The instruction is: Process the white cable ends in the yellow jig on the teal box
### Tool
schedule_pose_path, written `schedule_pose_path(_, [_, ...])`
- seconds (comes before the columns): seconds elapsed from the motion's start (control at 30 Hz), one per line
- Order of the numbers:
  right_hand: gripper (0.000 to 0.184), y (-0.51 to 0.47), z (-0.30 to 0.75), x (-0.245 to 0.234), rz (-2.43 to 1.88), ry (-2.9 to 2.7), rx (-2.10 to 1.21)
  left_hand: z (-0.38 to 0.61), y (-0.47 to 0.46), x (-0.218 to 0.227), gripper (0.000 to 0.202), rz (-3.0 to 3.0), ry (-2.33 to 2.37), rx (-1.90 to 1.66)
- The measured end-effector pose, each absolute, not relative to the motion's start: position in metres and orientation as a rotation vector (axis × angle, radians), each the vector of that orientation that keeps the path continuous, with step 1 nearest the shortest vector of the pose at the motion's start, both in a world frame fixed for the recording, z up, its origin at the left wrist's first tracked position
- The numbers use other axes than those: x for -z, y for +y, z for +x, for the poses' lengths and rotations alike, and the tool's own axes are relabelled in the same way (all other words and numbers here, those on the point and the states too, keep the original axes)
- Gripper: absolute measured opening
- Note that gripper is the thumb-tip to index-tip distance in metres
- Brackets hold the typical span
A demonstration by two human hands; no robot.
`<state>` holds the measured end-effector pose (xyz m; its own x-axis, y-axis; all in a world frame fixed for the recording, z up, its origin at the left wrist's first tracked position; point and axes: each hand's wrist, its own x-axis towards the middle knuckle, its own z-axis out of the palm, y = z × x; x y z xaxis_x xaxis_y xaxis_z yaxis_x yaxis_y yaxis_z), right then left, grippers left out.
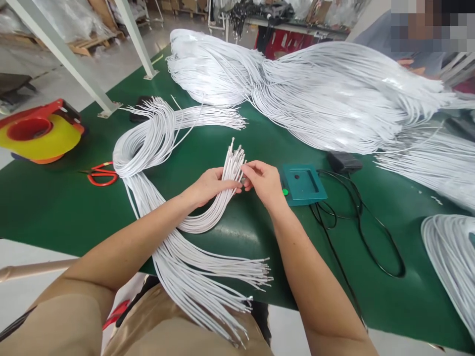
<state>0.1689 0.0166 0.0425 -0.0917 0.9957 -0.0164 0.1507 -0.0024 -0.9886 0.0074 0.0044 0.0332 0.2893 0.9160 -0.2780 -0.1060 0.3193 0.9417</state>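
My left hand (212, 187) is closed around a bundle of thin white cables (232, 165), whose metal-tipped ends point up. Below the hand the bundle curves in a loop back to the left. At the right side of the ends, my right hand (265, 182) has thumb and fingers pinched on a cable at the bundle's edge; the fingertips are partly hidden. More white cables (170, 262) from the same hank spread under my left forearm, hanging over the table's near edge. The coiled part of the hank (128, 148) lies to the left.
On the green table (260, 237) stands a teal device with a green button (304, 183), trailing black cords (365, 232). Red-handled scissors (102, 175) and a tape dispenser (40, 131) lie left. A large white cable pile (326, 99) fills the back; a person (386, 39) is behind it.
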Motion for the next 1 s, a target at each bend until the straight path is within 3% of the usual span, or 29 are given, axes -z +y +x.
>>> schedule_pose_path(0.13, [0.023, 0.008, 0.172, -0.038, -1.259, -1.328, -1.275, 0.012, 0.005, -0.032, 0.016, 0.879, 1.076, -0.987])
schedule_pose_path(0.43, [0.022, -0.006, 0.162, -0.036, -1.223, -1.078, -1.432, 0.014, -0.002, -0.032, 0.020, 1.054, 1.061, -0.907])
schedule_pose_path(0.77, [0.020, -0.007, 0.166, -0.029, -1.202, -1.107, -1.354, 0.015, -0.008, -0.032, 0.019, 1.269, 1.224, -0.855])
schedule_pose_path(1.0, [0.017, -0.006, 0.163, -0.034, -1.012, -0.677, -1.828, 0.015, -0.008, -0.030, 0.033, 1.155, 1.206, -0.946])
